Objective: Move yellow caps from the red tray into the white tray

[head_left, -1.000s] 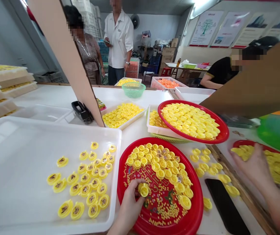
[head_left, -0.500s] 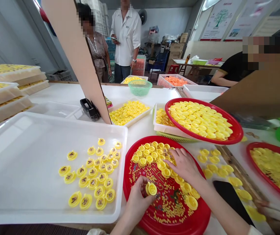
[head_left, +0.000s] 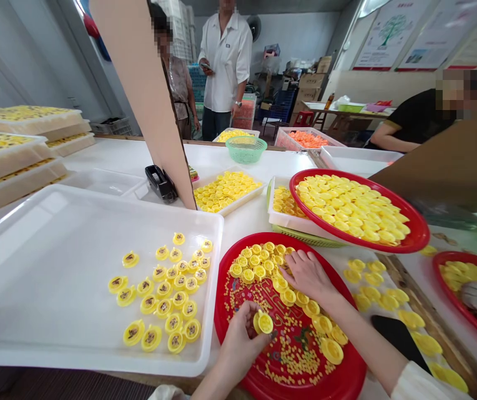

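Observation:
My left hand [head_left: 242, 333] grips a small yellow plastic cup [head_left: 265, 323] between thumb and fingers. Its round face points up toward me, above the near part of a red round tray [head_left: 226, 303]. My right hand [head_left: 308, 276] reaches over the tray's far side, thumb and fingers apart, fingertips among yellow cups [head_left: 259, 271] that lie close together there. Whatever lies under those fingertips is hidden. Many tiny yellow pellets [head_left: 294, 355] are scattered on the tray's floor. To the left, a white tray [head_left: 67, 283] bears yellow pieces with dark printed faces [head_left: 164, 307].
A second red tray [head_left: 419, 236] of yellow pieces rests on a white bin at the right back. A black phone [head_left: 398, 339] lies beside my right forearm. A cardboard panel [head_left: 150, 100] and a tape dispenser [head_left: 161, 183] stand behind the white tray. Other people are beyond the table.
The view has shifted slightly, so the scene sits a little further right. My right hand's fingers have bent down among the cups; my left hand keeps its cup at about the same place.

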A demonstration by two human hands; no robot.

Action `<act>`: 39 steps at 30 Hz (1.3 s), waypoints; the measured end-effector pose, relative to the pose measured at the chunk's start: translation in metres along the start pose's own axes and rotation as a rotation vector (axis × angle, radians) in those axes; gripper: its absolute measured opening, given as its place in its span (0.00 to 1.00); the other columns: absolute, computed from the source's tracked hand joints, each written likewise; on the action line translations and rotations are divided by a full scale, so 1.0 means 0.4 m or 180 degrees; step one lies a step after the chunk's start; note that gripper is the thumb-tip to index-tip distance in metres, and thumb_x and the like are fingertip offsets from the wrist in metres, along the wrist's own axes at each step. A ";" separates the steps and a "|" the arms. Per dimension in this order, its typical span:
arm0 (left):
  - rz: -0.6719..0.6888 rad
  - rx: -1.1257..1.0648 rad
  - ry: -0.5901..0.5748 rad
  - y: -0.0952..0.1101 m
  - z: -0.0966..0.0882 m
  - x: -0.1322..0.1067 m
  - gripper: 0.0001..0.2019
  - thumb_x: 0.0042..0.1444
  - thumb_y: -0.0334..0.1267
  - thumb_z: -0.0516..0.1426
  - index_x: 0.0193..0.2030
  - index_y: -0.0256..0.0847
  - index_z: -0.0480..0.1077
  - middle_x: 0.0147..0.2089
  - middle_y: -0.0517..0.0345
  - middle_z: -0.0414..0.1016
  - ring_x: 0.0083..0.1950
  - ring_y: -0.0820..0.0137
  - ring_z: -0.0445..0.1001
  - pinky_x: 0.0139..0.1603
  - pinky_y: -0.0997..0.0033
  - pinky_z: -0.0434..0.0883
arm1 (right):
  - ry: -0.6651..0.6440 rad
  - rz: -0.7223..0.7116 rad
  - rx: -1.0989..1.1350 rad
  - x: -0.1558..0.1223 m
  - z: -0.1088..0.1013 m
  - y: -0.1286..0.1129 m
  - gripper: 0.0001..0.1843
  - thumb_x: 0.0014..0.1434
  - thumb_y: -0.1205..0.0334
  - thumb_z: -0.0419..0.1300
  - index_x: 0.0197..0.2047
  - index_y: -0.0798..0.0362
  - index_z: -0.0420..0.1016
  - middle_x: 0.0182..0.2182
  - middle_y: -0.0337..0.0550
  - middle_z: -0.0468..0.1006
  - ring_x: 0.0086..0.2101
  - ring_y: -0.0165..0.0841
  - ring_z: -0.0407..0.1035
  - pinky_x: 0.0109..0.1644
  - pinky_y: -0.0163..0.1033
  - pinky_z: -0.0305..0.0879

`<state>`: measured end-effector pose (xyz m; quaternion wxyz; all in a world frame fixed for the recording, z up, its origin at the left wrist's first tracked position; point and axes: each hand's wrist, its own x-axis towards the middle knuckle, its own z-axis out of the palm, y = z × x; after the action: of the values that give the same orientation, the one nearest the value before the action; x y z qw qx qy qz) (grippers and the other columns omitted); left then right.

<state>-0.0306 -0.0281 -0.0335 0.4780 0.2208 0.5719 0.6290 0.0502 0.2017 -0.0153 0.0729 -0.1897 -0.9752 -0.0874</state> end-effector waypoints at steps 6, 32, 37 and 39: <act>0.0034 -0.0015 -0.0033 -0.003 0.006 0.000 0.16 0.44 0.24 0.58 0.38 0.41 0.60 0.33 0.65 0.68 0.34 0.74 0.68 0.35 0.75 0.63 | 0.0091 0.0358 0.0943 -0.003 0.009 0.005 0.11 0.64 0.54 0.52 0.34 0.50 0.68 0.34 0.47 0.74 0.37 0.42 0.66 0.41 0.45 0.57; -0.0058 -0.0217 -0.0128 0.095 0.033 -0.048 0.16 0.49 0.34 0.63 0.40 0.41 0.60 0.44 0.53 0.74 0.40 0.71 0.72 0.39 0.72 0.68 | -0.0072 0.3768 0.7215 -0.164 -0.228 -0.181 0.19 0.36 0.59 0.79 0.32 0.49 0.81 0.24 0.33 0.77 0.23 0.22 0.68 0.24 0.23 0.69; -0.0043 -0.0167 -0.0068 0.091 0.032 -0.048 0.18 0.50 0.36 0.64 0.40 0.41 0.58 0.41 0.54 0.74 0.39 0.70 0.71 0.39 0.72 0.68 | -0.0230 0.3697 0.7527 -0.169 -0.234 -0.192 0.17 0.37 0.66 0.78 0.32 0.50 0.79 0.24 0.34 0.77 0.21 0.22 0.68 0.22 0.23 0.69; -0.0041 -0.0157 -0.0051 0.089 0.033 -0.047 0.18 0.51 0.37 0.63 0.41 0.41 0.58 0.39 0.57 0.73 0.37 0.71 0.70 0.38 0.72 0.68 | -0.0280 0.3648 0.7634 -0.172 -0.232 -0.194 0.17 0.39 0.67 0.77 0.32 0.50 0.79 0.26 0.36 0.79 0.24 0.25 0.71 0.24 0.25 0.71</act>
<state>-0.0238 -0.0335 0.0081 0.4920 0.2103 0.5537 0.6381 0.0936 0.0879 0.0521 0.1887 -0.3923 -0.2323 0.8698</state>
